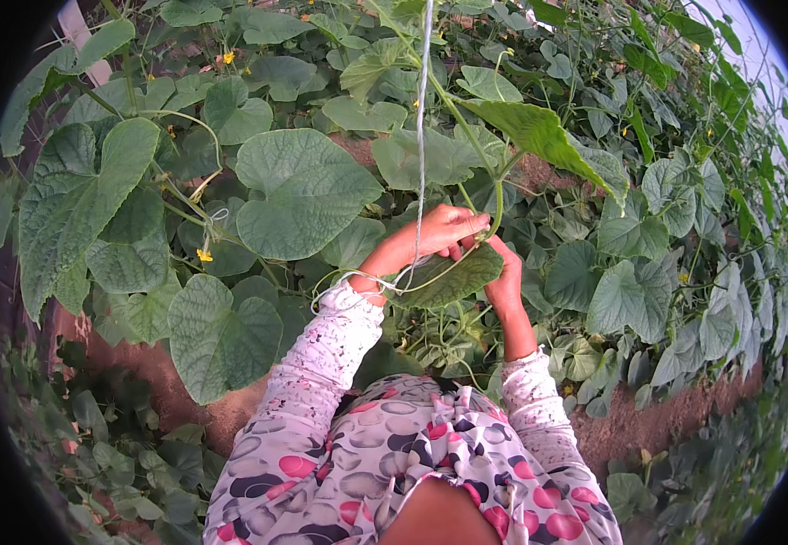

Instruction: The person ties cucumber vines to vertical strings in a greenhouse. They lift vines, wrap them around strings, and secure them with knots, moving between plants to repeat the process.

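My left hand (438,231) and my right hand (503,269) meet at the bend of a green cucumber vine stem (498,197), with fingers closed around it. Some fingertips are hidden behind the stem and the other hand. A white string (422,122) hangs from above in front of my left hand, and its loose loops lie around my left wrist and sleeve cuff. Just below the hands is a cucumber leaf (452,279), partly under the string loops. The vine rises from my fingers towards the upper left, bearing a large bright leaf (537,136).
Broad cucumber leaves (305,191) crowd the left side, with a second vine and a small yellow flower (204,255). Dense foliage (632,293) stands at the right. Brown soil (626,422) shows beside my body, and pale sheeting (776,68) curves along the upper right edge.
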### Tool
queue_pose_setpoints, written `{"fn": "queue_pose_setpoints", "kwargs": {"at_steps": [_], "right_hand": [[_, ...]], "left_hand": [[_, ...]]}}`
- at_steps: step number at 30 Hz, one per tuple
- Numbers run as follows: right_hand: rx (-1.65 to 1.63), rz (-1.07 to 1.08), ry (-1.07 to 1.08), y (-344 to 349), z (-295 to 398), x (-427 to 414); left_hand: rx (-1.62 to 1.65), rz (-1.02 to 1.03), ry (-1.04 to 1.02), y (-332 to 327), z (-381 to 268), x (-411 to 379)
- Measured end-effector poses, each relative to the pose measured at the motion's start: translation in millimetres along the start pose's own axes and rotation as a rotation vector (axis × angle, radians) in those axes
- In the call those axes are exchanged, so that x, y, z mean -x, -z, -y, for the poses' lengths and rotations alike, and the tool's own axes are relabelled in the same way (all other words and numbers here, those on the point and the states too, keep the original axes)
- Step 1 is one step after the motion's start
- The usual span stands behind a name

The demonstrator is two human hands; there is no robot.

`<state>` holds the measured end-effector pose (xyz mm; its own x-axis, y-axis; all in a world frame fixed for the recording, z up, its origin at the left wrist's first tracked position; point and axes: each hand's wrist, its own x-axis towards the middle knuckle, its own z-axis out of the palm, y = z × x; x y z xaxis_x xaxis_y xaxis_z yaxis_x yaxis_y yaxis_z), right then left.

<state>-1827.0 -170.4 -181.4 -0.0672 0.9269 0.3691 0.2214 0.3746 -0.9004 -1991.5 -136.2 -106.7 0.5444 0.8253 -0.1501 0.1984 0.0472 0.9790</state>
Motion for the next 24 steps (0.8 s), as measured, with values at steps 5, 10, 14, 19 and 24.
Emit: {"fn": "queue_pose_setpoints", "kwargs": {"at_steps": [5,10,14,19,24], "right_hand": [[-0.351,-0.035,-0.232,0,-11,6],[0.327,0.050,0.121,41,-33,-6],[-0.182,0.026,0.026,52,56,-23],[0.184,0.134,0.148,34,100,-29],[-0.145,-0.015,0.084,11,75,-30]], "left_hand": [[0.089,-0.035,-0.145,-19,23,-11],[0.099,-0.041,-0.172,-20,19,-17],[0.232,0.025,-0.165,-24,23,-26],[0.312,0.084,-0.295,-26,22,-26],[0.373,0.075,-0.242,-22,23,-14]]}}
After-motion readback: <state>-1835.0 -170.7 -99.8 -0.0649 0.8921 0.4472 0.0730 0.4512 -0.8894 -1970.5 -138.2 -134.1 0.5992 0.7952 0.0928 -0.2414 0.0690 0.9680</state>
